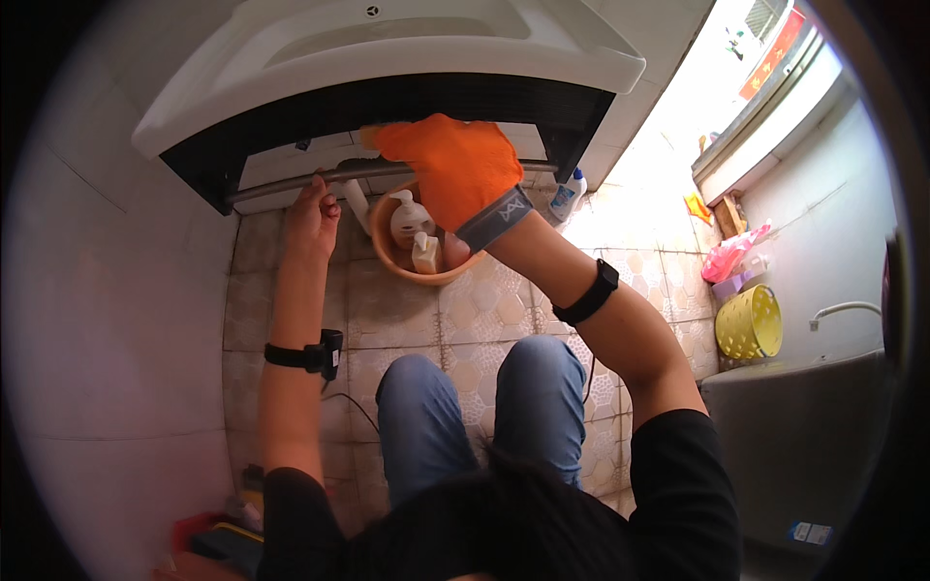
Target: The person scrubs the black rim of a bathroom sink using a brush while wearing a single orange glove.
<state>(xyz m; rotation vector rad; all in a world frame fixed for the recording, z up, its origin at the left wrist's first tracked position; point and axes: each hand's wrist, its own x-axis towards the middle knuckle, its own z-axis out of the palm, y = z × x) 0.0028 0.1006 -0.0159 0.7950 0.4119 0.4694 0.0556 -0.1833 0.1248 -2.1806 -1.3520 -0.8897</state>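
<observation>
Nearest my feed: black shirt
Metal rail: under the basin's dark frame
Left hand: pinching the rail
Right hand: in orange mitt across rail; finger pose I cannot tell
Progress: underway, I judge; done versus left, I can't tell
Below: tub of bottles

The mitt is matt, soft-looking cloth with a fabric cuff; the bar, dull metal; the sink, smooth and glossy; the tub, smooth plastic; the jeans, matt denim; the floor, tile

An orange mitt hides the right grip; the washbasin is cropped.
</observation>
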